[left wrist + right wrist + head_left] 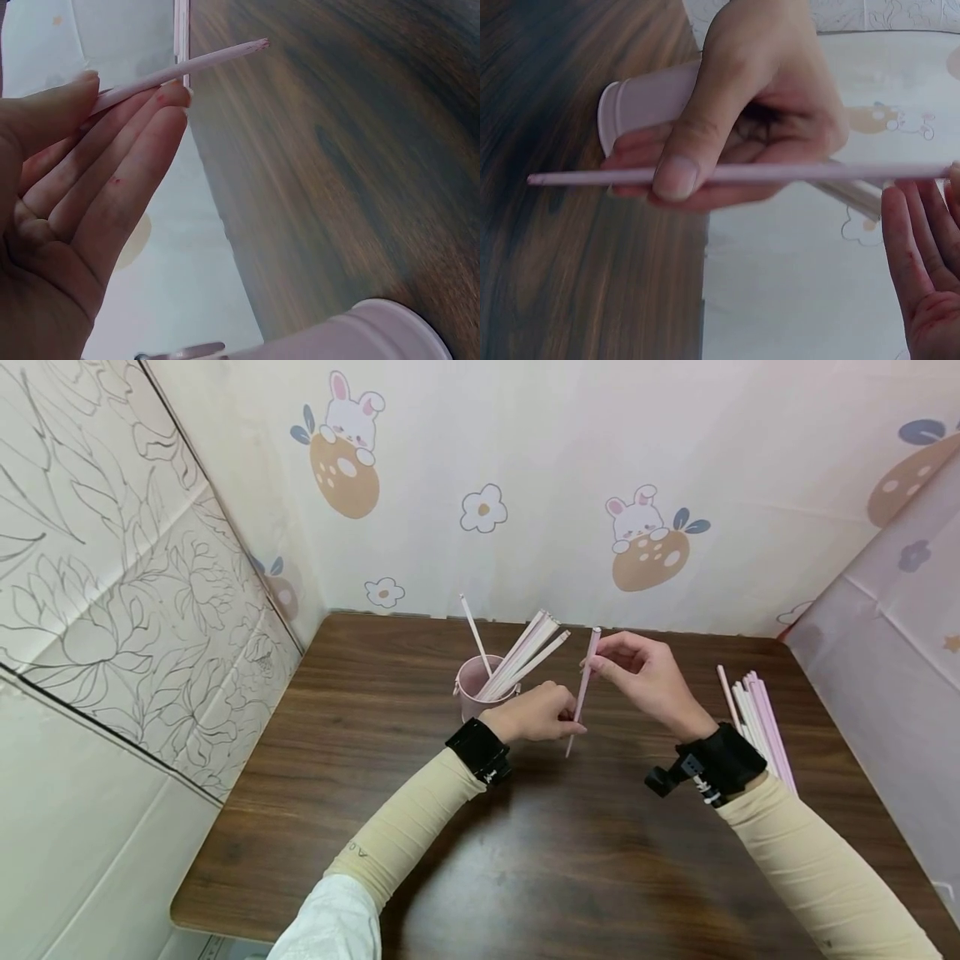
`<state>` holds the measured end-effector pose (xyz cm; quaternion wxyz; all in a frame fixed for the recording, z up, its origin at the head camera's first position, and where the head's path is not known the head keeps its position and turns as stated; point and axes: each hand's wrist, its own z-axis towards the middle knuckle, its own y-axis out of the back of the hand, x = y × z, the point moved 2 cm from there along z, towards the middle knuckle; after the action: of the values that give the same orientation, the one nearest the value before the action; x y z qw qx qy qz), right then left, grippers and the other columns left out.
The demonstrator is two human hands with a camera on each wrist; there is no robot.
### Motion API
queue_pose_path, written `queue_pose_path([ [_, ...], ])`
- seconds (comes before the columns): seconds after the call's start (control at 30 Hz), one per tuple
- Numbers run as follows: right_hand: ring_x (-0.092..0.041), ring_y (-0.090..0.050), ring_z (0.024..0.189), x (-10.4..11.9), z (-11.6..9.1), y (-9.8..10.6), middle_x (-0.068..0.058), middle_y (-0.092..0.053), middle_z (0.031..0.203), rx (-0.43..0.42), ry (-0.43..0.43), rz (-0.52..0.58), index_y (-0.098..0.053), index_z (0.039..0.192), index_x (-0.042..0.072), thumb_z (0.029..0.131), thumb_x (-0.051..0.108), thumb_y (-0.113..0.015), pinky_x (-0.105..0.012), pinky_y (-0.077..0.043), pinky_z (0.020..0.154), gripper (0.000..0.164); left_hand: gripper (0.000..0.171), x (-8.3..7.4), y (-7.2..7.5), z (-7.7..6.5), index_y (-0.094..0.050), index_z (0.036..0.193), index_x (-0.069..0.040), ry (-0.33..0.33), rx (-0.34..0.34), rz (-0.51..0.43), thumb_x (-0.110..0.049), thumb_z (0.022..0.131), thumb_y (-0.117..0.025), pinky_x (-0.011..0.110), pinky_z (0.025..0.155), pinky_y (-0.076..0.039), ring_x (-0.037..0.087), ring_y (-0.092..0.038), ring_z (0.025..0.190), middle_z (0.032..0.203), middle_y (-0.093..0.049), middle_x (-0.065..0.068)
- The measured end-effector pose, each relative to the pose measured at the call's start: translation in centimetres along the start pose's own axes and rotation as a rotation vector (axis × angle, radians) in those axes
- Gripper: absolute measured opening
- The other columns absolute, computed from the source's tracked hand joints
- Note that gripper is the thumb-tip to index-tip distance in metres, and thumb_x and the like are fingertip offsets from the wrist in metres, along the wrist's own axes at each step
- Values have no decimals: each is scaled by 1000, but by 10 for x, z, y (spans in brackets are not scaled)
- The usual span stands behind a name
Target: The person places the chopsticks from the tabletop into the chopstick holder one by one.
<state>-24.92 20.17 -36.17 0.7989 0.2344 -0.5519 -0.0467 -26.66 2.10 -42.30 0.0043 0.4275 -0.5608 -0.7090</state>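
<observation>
My right hand (645,677) pinches a slim pink stick (582,689) near its top. Lower on the same stick, my left hand (534,713) holds it between thumb and fingers. The stick stands slightly tilted, its lower tip near the tabletop. In the left wrist view its free end (255,46) juts past the fingers. Both hands appear in the right wrist view, the left hand (739,90) gripping with its thumb on top. Left of the hands is a pink bucket (467,693) with several white and pink sticks (521,660) leaning in it.
Several pink and white sticks (765,727) lie at the right of the brown wooden table (315,760), partly behind the right forearm. A patterned wall covering (547,560) borders the table's back edge. Black wrist straps (723,764) carry small mounts.
</observation>
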Motion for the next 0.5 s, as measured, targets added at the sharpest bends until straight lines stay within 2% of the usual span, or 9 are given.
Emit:
queue_pose_path([
  [0.13, -11, -76, 88, -7, -1, 3, 7, -76, 103, 40, -22, 51, -65, 123, -1, 101, 10, -65, -24, -61, 80, 25, 21, 1, 4, -5, -78, 87, -8, 9, -3, 24, -23, 99, -71, 12, 58, -47, -2, -58, 60, 73, -73, -4],
  [0.27, -12, -77, 92, -17, -3, 6, 7, -77, 106, 81, -55, 60, -64, 124, -1, 101, 11, -65, -26, -62, 81, 26, 21, 0, 13, -9, -79, 89, -6, 3, -17, 28, -22, 99, -71, 12, 60, -49, -2, -62, 62, 76, -77, -1],
  [0.4, -7, -75, 96, -29, -4, 8, 6, -76, 110, 125, -100, 0, -65, 126, 3, 102, 15, -65, -24, -61, 82, 27, 20, 2, 31, -18, -78, 89, -4, 10, -50, 7, -20, 98, -71, 12, 59, -49, -3, -61, 61, 78, -79, 3],
  [0.5, -7, -75, 98, -37, -5, 9, 0, -75, 113, 160, -115, -41, -64, 128, 5, 103, 18, -64, -24, -61, 82, 28, 19, 5, 48, -29, -78, 89, -3, 23, -86, -25, -18, 98, -71, 13, 57, -48, -3, -59, 61, 76, -78, 4],
])
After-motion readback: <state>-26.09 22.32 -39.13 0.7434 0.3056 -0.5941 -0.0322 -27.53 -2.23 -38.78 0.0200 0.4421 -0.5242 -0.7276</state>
